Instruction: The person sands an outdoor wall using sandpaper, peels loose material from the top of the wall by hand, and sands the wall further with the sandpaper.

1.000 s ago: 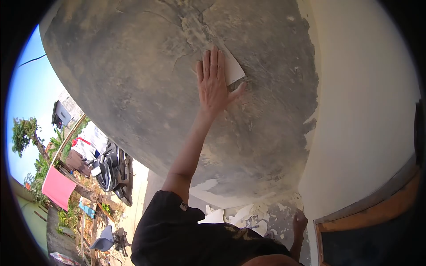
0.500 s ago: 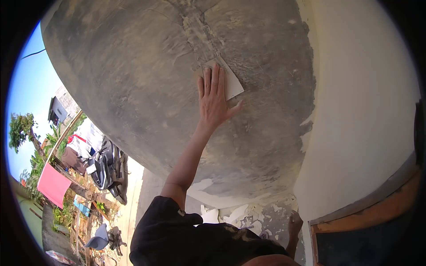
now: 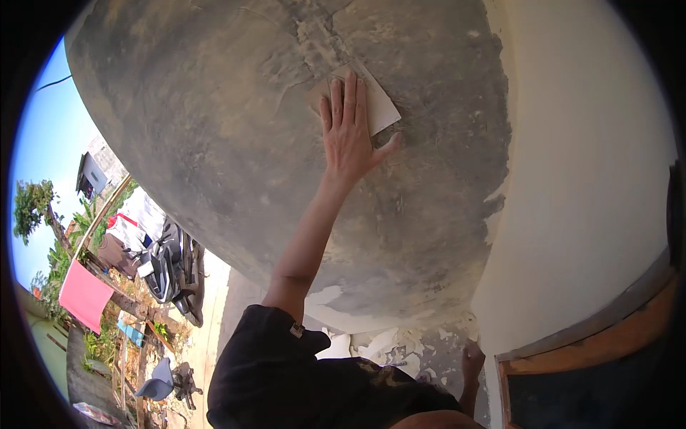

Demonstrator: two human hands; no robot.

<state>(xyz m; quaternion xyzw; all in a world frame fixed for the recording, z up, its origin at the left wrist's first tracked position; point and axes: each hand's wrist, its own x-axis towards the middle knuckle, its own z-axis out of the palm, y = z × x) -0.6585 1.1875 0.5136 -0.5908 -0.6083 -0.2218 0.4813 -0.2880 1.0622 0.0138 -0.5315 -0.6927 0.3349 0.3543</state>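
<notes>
My left hand (image 3: 348,146) lies flat, fingers stretched and thumb spread out to the right, on a pale rectangular sheet (image 3: 381,107). Its palm side presses the sheet against a grey, patchy plastered wall (image 3: 214,129). A rough raised streak in the plaster runs up from the sheet's top edge. Low on the right, my right hand (image 3: 471,359) hangs beside the body with its fingers curled; whatever it may hold is hidden.
At right stand a cream wall (image 3: 579,171) and a wooden frame (image 3: 593,350) around a dark panel. Flaking paint (image 3: 400,347) shows below. Outside at left are a motorcycle (image 3: 164,268), a pink cloth (image 3: 86,294), hanging clothes and a grey-blue chair (image 3: 157,380).
My left hand and the sheet slid down the wall, then back up and slightly right. My right hand stayed low at the side with little movement.
</notes>
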